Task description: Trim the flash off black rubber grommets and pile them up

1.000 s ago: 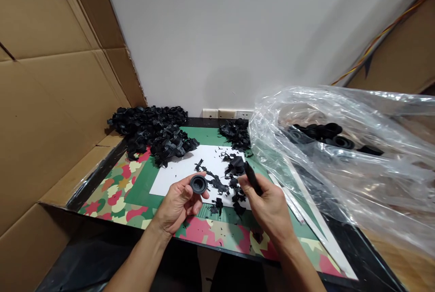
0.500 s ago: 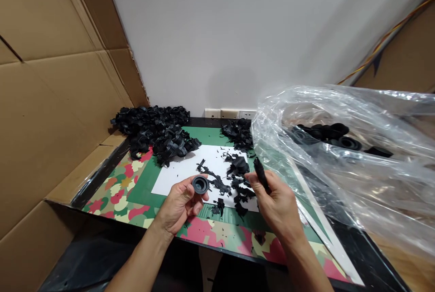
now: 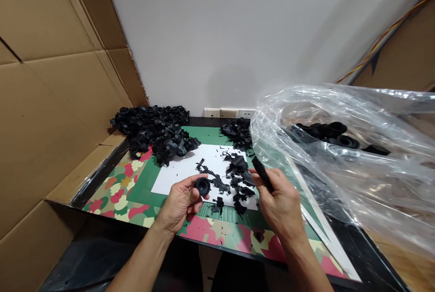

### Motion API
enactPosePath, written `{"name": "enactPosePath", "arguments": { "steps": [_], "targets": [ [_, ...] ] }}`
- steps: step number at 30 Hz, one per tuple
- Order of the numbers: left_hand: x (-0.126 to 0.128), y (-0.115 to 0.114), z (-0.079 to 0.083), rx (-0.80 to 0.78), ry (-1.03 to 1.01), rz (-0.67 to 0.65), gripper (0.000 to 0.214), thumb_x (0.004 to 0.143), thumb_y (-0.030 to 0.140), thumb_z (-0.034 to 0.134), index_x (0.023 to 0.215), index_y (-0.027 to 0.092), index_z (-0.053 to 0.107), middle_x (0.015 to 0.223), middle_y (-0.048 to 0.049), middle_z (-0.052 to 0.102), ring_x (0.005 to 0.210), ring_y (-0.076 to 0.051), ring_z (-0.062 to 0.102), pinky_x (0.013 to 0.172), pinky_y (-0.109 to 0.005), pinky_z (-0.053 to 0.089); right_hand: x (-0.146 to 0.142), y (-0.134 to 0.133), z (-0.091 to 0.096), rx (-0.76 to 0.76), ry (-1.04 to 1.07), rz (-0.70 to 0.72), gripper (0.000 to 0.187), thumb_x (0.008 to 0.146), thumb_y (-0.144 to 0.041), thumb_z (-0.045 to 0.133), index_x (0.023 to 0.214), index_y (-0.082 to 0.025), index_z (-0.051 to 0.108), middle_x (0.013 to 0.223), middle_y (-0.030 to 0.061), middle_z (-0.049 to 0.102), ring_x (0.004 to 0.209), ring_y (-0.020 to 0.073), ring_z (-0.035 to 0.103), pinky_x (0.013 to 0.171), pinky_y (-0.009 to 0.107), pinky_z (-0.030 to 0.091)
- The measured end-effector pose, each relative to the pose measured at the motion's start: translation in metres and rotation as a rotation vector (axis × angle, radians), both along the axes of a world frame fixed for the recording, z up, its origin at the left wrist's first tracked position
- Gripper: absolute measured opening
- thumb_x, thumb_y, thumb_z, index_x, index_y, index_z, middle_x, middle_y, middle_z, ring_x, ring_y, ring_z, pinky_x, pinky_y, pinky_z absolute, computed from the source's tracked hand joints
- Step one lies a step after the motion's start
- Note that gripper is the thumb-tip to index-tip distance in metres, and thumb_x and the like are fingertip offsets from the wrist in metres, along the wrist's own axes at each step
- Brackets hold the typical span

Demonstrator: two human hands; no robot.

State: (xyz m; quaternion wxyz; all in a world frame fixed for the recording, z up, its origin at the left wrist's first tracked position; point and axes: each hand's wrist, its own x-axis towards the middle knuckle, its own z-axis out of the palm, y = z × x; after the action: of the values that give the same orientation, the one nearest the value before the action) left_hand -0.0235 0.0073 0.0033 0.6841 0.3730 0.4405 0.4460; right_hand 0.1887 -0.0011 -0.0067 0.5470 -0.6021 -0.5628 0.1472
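Between the thumb and fingers of my left hand (image 3: 181, 203) is a small round black rubber part (image 3: 202, 187), its hollow opening turned toward me. My right hand (image 3: 278, 203) is closed around a dark, slim tool (image 3: 262, 174) whose upper end sticks out past the thumb; its kind I cannot make out. The two hands are apart, above the near side of a white sheet (image 3: 166, 183). Black rubber scraps (image 3: 238, 178) lie on the sheet between them.
A big heap of ribbed black rubber pieces (image 3: 159, 133) lies back left, a smaller scrap pile (image 3: 238, 132) at the back. On the right, a clear plastic bag (image 3: 272, 119) holds black round parts (image 3: 322, 132). A cardboard wall (image 3: 61, 101) stands left.
The round part has turned slightly in my left hand and shifted a little right and down. My right hand has moved slightly to the right with the dark tool.
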Motion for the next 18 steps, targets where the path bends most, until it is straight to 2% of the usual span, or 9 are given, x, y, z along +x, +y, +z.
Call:
{"name": "enactPosePath", "arguments": {
  "steps": [5,10,14,18],
  "targets": [
    [0.002,0.000,-0.002,0.008,0.015,-0.012,0.074,0.048,0.054,0.083,0.107,0.012,0.068,0.063,-0.0068,0.065,0.039,-0.004,0.044,0.037,-0.016,0.020,-0.013,-0.001,0.002,-0.041,0.118,0.117,0.021,0.082,-0.035,0.055,0.086,-0.019,0.068,0.082,0.0059,0.062,0.073,0.0198,0.058,0.062,0.030,0.045],
    [0.001,-0.002,-0.004,-0.006,-0.057,-0.058,0.072,0.050,0.056,0.081,0.107,0.013,0.067,0.066,-0.0070,0.066,0.041,-0.005,0.047,0.037,-0.016,0.021,-0.030,-0.004,0.007,-0.117,0.260,0.262,0.025,0.080,-0.039,0.057,0.086,-0.019,0.070,0.079,0.0055,0.065,0.069,0.0199,0.058,0.059,0.029,0.045],
    [0.000,-0.003,-0.003,-0.007,-0.105,-0.088,0.070,0.053,0.055,0.081,0.107,0.013,0.067,0.068,-0.0071,0.067,0.042,-0.006,0.049,0.039,-0.016,0.026,-0.036,-0.006,0.004,-0.154,0.278,0.297,0.026,0.080,-0.039,0.057,0.083,-0.018,0.070,0.074,0.0047,0.064,0.065,0.0185,0.056,0.058,0.028,0.043],
    [0.001,-0.002,-0.003,-0.011,-0.084,-0.074,0.071,0.051,0.055,0.081,0.107,0.013,0.067,0.067,-0.0069,0.067,0.041,-0.005,0.048,0.038,-0.016,0.024,-0.037,-0.007,-0.001,-0.183,0.258,0.293,0.028,0.080,-0.041,0.055,0.084,-0.017,0.070,0.073,0.0044,0.063,0.064,0.0177,0.053,0.058,0.028,0.042]
  ]
}}
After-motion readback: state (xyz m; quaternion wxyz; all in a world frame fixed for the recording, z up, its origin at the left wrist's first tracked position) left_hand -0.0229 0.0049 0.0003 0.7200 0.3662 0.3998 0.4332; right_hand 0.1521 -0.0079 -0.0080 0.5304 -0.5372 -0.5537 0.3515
